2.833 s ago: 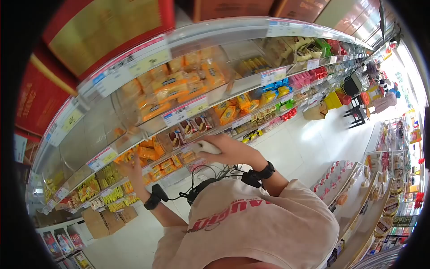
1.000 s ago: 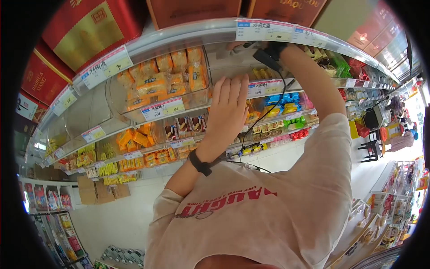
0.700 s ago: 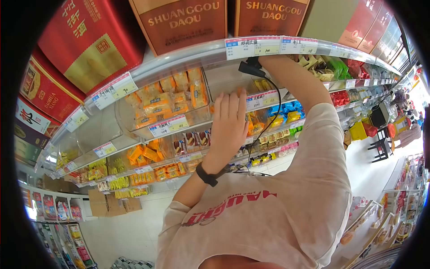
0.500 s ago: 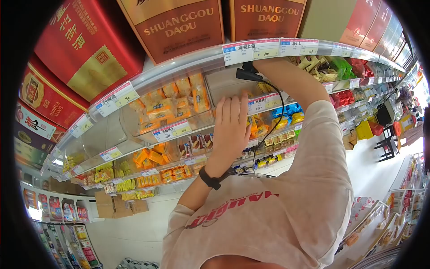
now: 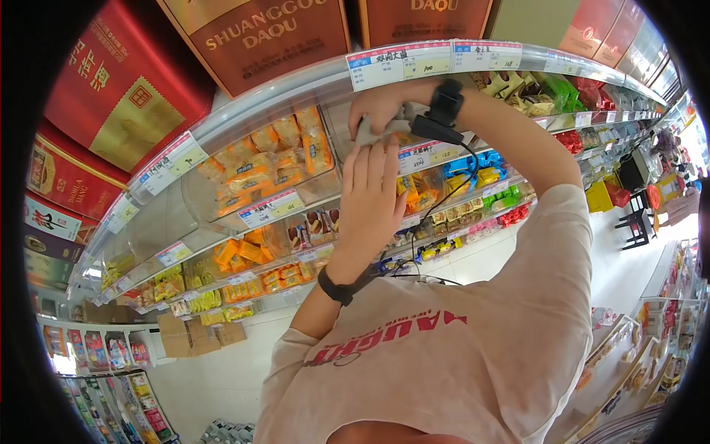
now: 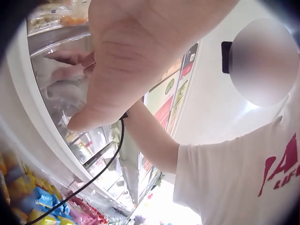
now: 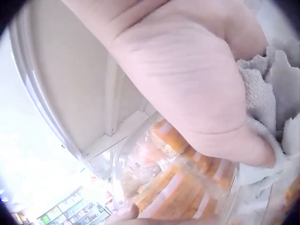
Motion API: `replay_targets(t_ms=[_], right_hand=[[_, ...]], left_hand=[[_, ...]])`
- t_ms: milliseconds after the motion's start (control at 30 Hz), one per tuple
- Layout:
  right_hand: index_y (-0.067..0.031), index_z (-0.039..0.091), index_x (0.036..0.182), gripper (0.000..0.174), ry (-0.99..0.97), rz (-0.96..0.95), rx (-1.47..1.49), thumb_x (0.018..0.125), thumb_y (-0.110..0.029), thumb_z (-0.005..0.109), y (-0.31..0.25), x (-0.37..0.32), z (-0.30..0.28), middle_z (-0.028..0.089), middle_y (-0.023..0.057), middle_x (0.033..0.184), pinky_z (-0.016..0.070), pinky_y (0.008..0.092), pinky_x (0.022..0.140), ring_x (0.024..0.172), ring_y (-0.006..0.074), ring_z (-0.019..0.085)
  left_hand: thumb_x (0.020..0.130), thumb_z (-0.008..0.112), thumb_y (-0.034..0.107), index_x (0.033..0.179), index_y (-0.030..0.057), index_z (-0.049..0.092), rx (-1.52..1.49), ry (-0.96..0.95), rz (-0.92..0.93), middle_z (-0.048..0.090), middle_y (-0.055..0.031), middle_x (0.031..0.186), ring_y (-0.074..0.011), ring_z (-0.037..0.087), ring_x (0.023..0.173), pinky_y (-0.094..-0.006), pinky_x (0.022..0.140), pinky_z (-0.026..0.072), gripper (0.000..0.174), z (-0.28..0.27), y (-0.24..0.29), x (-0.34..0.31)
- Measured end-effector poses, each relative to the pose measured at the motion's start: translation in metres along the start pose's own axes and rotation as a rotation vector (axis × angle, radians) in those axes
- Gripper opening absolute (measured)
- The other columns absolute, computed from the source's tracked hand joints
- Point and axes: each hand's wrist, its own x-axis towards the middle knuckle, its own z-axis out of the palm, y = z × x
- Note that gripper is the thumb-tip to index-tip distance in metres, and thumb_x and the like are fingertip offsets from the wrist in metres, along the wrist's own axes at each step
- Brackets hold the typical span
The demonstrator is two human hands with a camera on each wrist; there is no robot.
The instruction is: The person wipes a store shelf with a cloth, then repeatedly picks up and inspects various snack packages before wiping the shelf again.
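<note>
In the head view my right hand [image 5: 388,102] reaches under the upper shelf edge into a clear plastic bin [image 5: 339,118]. It grips a crumpled grey-white cloth [image 5: 376,133], whose rough, frayed folds show in the right wrist view beside the thumb. My left hand [image 5: 370,194] lies with straight fingers over the bin's front edge, just below the cloth. The left wrist view shows its palm [image 6: 136,56] large, with the right hand behind clear plastic. Left of this bin, another holds orange-and-clear wrapped cakes [image 5: 255,174].
Red and brown boxes [image 5: 274,37] stand on the shelf above, behind a rail with price labels [image 5: 399,65]. Lower tiers hold orange packs [image 5: 244,251] and blue packs [image 5: 473,169]. A black cable [image 5: 444,203] hangs from the right wrist. Cardboard [image 5: 196,337] lies on the floor.
My left hand has left the lower orange packs for the bin's front edge. My right hand took the cloth deep into the bin, out of sight, and has now come back toward the front.
</note>
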Motion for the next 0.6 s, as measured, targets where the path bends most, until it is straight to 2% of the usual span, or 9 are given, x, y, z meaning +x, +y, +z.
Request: replay_targets(t_ms=[133,167,200,233,300,400,433,500,600], right_hand=[[-0.0150,0.070,0.131,0.059,-0.107,0.173,-0.028,0.073,-0.019,0.075,-0.030,-0.045,0.003,0.073,0.0133,0.122,0.0526,0.0395,0.091,0.110,0.0307,0.067],[-0.0115,0.068,0.130,0.055,-0.068,0.252,0.041,0.075,-0.016,0.073,-0.053,-0.068,-0.004,0.072,0.0146,0.123,0.0518,0.0400,0.094,0.113,0.0310,0.067],[-0.0104,0.068,0.130,0.054,0.025,0.252,0.079,0.076,-0.014,0.071,-0.038,-0.073,0.003,0.072,0.0151,0.122,0.0519,0.0406,0.095,0.113,0.0313,0.067],[-0.0092,0.067,0.130,0.053,0.116,0.251,0.122,0.077,-0.013,0.070,-0.013,-0.074,0.014,0.072,0.0155,0.122,0.0521,0.0413,0.095,0.113,0.0315,0.067],[-0.0056,0.064,0.131,0.051,0.270,0.244,0.153,0.080,-0.008,0.063,-0.014,-0.093,0.019,0.070,0.0173,0.122,0.0529,0.0435,0.094,0.113,0.0337,0.066],[-0.0058,0.062,0.135,0.053,0.266,0.519,-0.015,0.081,-0.007,0.059,-0.005,-0.103,0.030,0.070,0.0190,0.123,0.0533,0.0432,0.094,0.114,0.0354,0.066],[-0.0059,0.062,0.136,0.055,0.177,0.663,0.020,0.081,-0.011,0.058,-0.005,-0.103,0.031,0.070,0.0200,0.122,0.0535,0.0423,0.093,0.113,0.0363,0.067],[-0.0070,0.062,0.138,0.057,0.039,0.703,-0.056,0.081,-0.015,0.058,-0.016,-0.106,0.032,0.070,0.0200,0.122,0.0536,0.0425,0.093,0.112,0.0363,0.067],[-0.0086,0.062,0.141,0.061,-0.117,0.739,-0.100,0.081,-0.021,0.057,-0.015,-0.100,0.028,0.072,0.0185,0.121,0.0533,0.0419,0.092,0.110,0.0335,0.069]], left_hand=[[0.081,0.079,0.013,0.149,-0.0024,0.046,-0.166,0.021,0.029,0.047,-0.0204,0.148,-0.0369,0.048,0.133,-0.0504,0.117,0.0358,0.077,-0.009,-0.003,-0.001],[0.082,0.078,0.010,0.147,-0.0020,0.050,-0.273,0.041,0.049,0.049,-0.0202,0.148,-0.0361,0.051,0.131,-0.0488,0.115,0.0394,0.071,-0.017,-0.005,-0.005],[0.083,0.077,0.007,0.144,-0.0015,0.054,-0.379,0.058,0.070,0.051,-0.0201,0.147,-0.0354,0.054,0.129,-0.0472,0.112,0.0430,0.066,-0.027,-0.007,-0.010],[0.084,0.076,0.004,0.138,-0.0014,0.059,-0.466,0.057,0.061,0.056,-0.0196,0.141,-0.0346,0.058,0.123,-0.0450,0.107,0.0465,0.058,-0.044,-0.007,-0.014],[0.084,0.074,-0.002,0.127,-0.0011,0.068,-0.644,0.048,0.031,0.067,-0.0186,0.127,-0.0330,0.066,0.111,-0.0407,0.096,0.0534,0.043,-0.081,-0.007,-0.027],[0.083,0.073,-0.006,0.110,-0.0021,0.074,-0.680,-0.036,-0.011,0.075,-0.0144,0.100,-0.0298,0.071,0.094,-0.0368,0.084,0.0556,0.028,-0.105,-0.024,-0.054],[0.083,0.072,-0.007,0.107,-0.0024,0.074,-0.660,-0.010,-0.033,0.075,-0.0139,0.096,-0.0292,0.071,0.092,-0.0364,0.083,0.0555,0.025,-0.109,-0.025,-0.058],[0.083,0.071,-0.009,0.101,-0.0031,0.075,-0.621,0.051,-0.075,0.075,-0.0129,0.090,-0.0279,0.072,0.087,-0.0358,0.079,0.0554,0.019,-0.115,-0.026,-0.064],[0.085,0.070,-0.009,0.101,-0.0032,0.074,-0.603,0.025,-0.146,0.075,-0.0138,0.092,-0.0269,0.071,0.087,-0.0353,0.078,0.0548,0.017,-0.115,-0.031,-0.080]])
